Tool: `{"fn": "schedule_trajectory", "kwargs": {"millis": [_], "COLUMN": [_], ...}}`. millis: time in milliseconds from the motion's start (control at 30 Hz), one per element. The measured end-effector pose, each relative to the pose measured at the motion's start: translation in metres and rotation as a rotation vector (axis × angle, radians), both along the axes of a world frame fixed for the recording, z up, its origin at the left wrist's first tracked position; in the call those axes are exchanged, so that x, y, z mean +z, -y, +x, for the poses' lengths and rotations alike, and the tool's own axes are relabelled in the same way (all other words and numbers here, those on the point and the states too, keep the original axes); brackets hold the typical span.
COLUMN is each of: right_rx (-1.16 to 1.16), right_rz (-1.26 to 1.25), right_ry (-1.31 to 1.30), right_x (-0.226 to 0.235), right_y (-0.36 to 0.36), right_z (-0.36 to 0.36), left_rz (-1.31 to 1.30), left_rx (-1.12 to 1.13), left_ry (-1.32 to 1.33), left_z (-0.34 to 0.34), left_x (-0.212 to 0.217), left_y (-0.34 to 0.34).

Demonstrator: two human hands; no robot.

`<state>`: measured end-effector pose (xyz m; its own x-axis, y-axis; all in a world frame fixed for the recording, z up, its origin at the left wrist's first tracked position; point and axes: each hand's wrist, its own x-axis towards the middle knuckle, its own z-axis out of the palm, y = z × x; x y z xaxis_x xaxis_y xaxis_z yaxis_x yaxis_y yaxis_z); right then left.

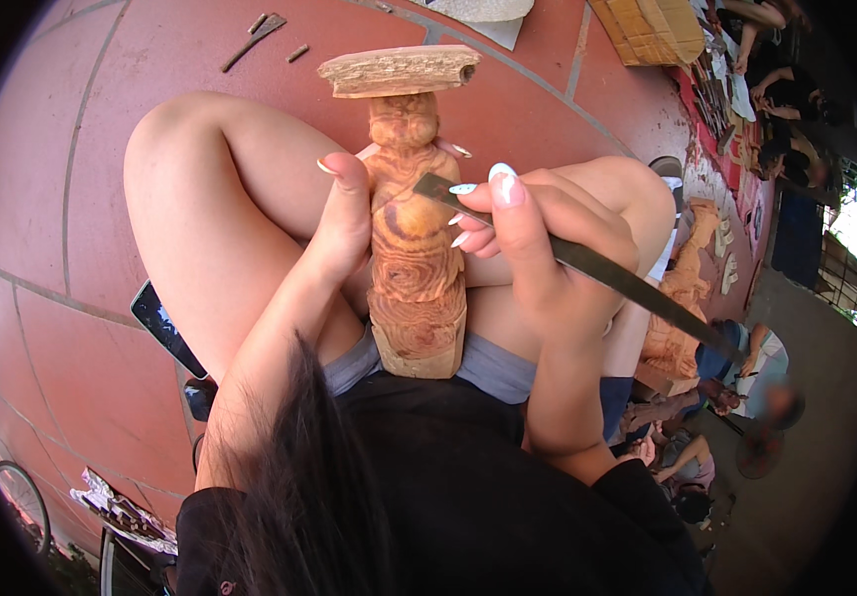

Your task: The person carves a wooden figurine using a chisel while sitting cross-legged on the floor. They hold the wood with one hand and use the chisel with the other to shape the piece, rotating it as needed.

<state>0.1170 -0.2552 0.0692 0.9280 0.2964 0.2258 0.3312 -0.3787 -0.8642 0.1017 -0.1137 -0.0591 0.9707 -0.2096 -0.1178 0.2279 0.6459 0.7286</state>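
Observation:
A carved wooden figure (pixel 414 233) with swirling grain stands upright between my thighs, its base against my lap. A rough, flat slab of wood (pixel 399 72) tops it like a wide hat. My left hand (pixel 347 204) grips the figure's left side, thumb up, with the other fingers behind it and mostly hidden. In my right hand (pixel 523 223) is a long, flat, dark metal chisel (pixel 627 283), pinched between thumb and fingers. The chisel's flat end lies at the upper body of the figure, and its shaft runs back over my wrist to the right.
Small dark tools (pixel 253 42) lie on the red tiled floor (pixel 31 199) beyond my knees. A phone (pixel 165 323) is beside my left thigh. To the right are a cardboard box (pixel 652 30), larger wood carvings (pixel 682 288) and several people seated at work.

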Motion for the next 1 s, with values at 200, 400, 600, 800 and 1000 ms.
{"fn": "schedule_trajectory", "kwargs": {"millis": [200,400,600,800,1000], "right_rx": [0.031,0.005,0.045,0.039,-0.004], "right_rz": [-0.042,-0.095,-0.128,-0.064,-0.078], "right_ry": [0.087,0.146,0.17,0.115,0.105], "right_x": [0.004,0.003,0.003,0.004,0.002], "right_y": [-0.004,-0.004,-0.003,-0.004,-0.002], "right_z": [-0.003,-0.003,-0.005,-0.004,-0.008], "left_rz": [0.104,-0.053,0.021,0.073,0.081], "left_rx": [-0.013,0.05,0.08,0.042,0.02], "left_ry": [-0.014,0.02,0.005,-0.026,-0.008], "left_z": [0.002,0.001,-0.001,-0.001,-0.001], "left_x": [0.009,-0.001,0.003,0.006,0.004], "left_y": [0.0,0.005,0.004,0.005,0.002]}}
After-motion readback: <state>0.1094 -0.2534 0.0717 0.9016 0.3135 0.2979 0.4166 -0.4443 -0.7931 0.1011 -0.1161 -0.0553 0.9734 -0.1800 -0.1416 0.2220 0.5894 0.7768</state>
